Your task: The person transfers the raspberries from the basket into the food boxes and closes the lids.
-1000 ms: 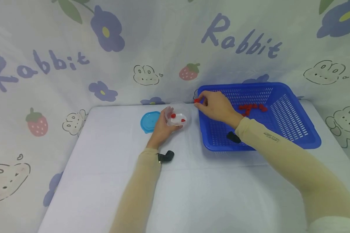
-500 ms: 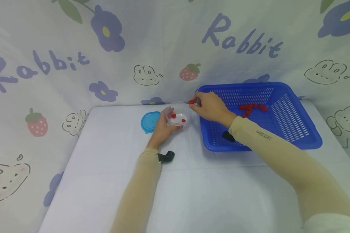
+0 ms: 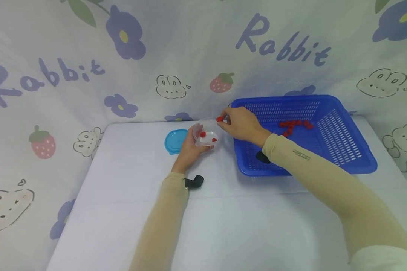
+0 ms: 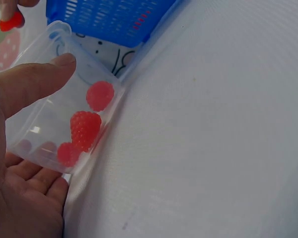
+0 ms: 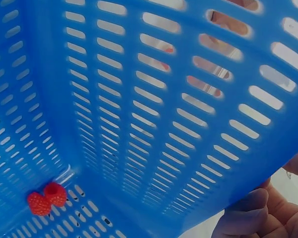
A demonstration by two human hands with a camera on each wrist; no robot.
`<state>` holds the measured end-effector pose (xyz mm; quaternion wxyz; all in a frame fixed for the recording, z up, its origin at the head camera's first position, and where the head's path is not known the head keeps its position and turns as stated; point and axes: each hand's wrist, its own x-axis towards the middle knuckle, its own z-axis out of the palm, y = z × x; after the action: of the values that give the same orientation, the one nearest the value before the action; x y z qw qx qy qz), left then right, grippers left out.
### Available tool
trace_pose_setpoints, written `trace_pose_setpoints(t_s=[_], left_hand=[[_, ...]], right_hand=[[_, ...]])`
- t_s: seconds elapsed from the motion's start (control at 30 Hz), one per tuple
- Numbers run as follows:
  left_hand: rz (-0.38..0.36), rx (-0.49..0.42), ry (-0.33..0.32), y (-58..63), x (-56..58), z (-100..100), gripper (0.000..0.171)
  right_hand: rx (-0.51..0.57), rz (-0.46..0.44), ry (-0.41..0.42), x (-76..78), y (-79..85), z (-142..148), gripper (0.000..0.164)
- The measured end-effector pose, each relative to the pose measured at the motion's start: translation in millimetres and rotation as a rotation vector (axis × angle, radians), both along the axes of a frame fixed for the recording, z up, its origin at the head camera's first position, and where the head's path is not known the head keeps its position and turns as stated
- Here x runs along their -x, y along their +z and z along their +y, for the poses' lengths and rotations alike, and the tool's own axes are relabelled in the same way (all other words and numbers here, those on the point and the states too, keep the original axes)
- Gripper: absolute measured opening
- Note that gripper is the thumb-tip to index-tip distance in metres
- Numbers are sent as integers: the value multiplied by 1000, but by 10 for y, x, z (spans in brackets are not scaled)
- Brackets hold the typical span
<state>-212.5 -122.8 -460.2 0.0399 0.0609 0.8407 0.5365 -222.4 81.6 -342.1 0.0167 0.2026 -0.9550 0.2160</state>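
My left hand (image 3: 188, 150) grips a clear plastic tub (image 4: 42, 111) on the white table, thumb on its near side and fingers round the far side. A few red raspberries (image 4: 85, 130) lie in the bottom of the tub. Between thumb and fingertips, my right hand (image 3: 243, 123) pinches another raspberry (image 3: 219, 119), close to the tub's rim at its upper right. That same berry shows at the top left corner of the left wrist view. Several more raspberries (image 3: 290, 125) lie in a blue slotted basket (image 3: 339, 152) under and beyond my right forearm.
A light blue lid (image 3: 174, 142) lies flat left of the tub, partly behind my left hand. The basket's left wall rises between its berries and the tub. A patterned curtain (image 3: 190, 56) hangs behind the table's back edge.
My right hand has moved left with the raspberry, from over the basket's left rim to the tub's edge. The left hand and tub have stayed put.
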Motion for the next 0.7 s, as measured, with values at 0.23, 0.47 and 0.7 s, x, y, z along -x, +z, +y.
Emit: trace_pose_setpoints(t_s=[0.23,0.47,0.7], left_hand=[[5,-19,-7,2,3,-4,92],[6,-4,-4,1,0,-1,92],[20,-1,-11,7,2,-9,92]], right_hand=[[-33,15,11,26,-18,-47,30],[-75,-6,10,47,-12,-75,30],[-103,-9,5,62,-23,-97,30]])
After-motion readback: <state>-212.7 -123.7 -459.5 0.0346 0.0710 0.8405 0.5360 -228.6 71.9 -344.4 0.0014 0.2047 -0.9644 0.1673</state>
